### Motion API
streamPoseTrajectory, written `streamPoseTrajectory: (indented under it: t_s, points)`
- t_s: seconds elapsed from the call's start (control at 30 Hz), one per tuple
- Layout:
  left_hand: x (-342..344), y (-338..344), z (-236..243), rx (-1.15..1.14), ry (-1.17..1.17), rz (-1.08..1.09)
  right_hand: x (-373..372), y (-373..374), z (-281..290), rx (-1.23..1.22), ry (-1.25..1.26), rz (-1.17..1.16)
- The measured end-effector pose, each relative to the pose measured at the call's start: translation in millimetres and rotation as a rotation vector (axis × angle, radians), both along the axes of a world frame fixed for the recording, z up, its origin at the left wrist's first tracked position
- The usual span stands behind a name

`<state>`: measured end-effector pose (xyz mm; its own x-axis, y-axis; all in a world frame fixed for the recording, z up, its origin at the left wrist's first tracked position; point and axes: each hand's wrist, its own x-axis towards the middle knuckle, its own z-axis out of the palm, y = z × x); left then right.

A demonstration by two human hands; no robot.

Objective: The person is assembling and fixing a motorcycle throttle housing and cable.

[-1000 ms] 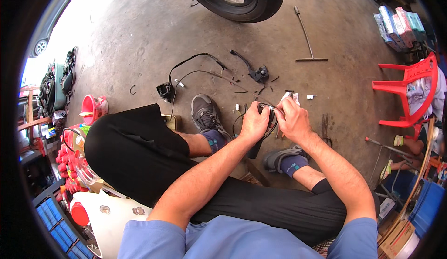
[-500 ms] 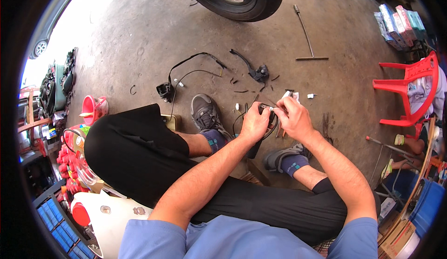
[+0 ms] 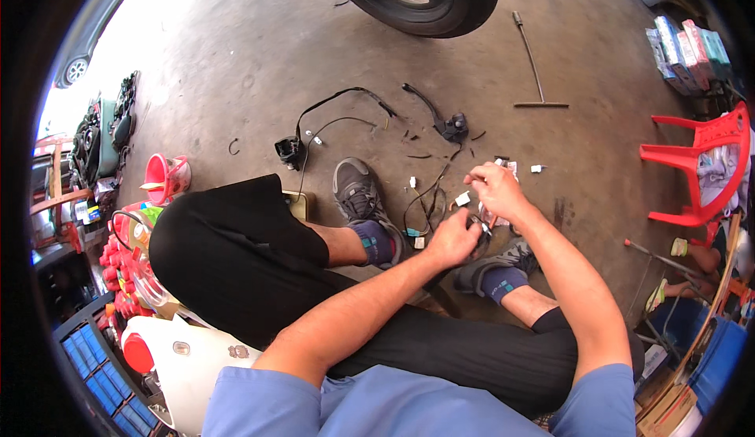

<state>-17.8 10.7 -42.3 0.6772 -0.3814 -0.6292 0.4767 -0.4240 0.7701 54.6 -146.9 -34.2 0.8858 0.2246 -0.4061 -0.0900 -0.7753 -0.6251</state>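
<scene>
My left hand point(image 3: 458, 240) is low between my shoes, closed on a dark part point(image 3: 480, 229) with wiring. My right hand point(image 3: 497, 189) is raised just above it, fingers bent together; I cannot make out what, if anything, they hold. A white connector point(image 3: 462, 199) lies beside the hands, near a black cable point(image 3: 432, 197). Farther out on the concrete floor point(image 3: 259, 60) are a black lever assembly point(image 3: 454, 127), a black switch housing point(image 3: 289, 150) with wires and several small scraps.
A scooter wheel point(image 3: 417, 20) stands ahead, a T-handled wrench point(image 3: 539, 67) right of it. At right are a red chair point(image 3: 684, 162), stacked boxes point(image 3: 688, 52) and another person's foot point(image 3: 657, 295). At left are a red bucket point(image 3: 167, 178) and a white body panel point(image 3: 189, 370).
My left hand has moved down and right with the dark part. My right hand has lifted away from it, up and slightly left. The view has shifted slightly.
</scene>
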Motion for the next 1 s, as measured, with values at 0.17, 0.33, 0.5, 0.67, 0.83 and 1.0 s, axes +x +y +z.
streamPoseTrajectory:
  t_s: [0.17, 0.33, 0.5, 0.67, 0.83, 1.0]
  points:
    - [-17.3, -3.8, 7.9, -0.036, 0.028, -0.166, 16.1, 59.7, -23.7, -0.039, 0.109, 0.067]
    - [-29.9, -5.2, 1.4, -0.021, 0.029, -0.239, 30.3, 99.2, -50.6, 0.002, -0.028, 0.317]
    - [-22.4, -3.3, 5.1, -0.001, 0.089, -0.246, 39.9, 119.3, -68.0, -0.171, -0.014, 0.505]
    - [-33.2, -3.4, -18.1, -0.023, 0.027, -0.33, 39.1, 136.6, -60.3, -0.353, 0.081, 0.583]
    - [-45.7, -5.8, -34.7, -0.216, -0.263, -0.197, 24.1, 143.4, -67.0, -0.383, 0.113, 0.497]
    - [-39.9, -0.6, -23.4, -0.307, -0.243, -0.132, 10.8, 146.4, -65.9, -0.37, 0.114, 0.414]
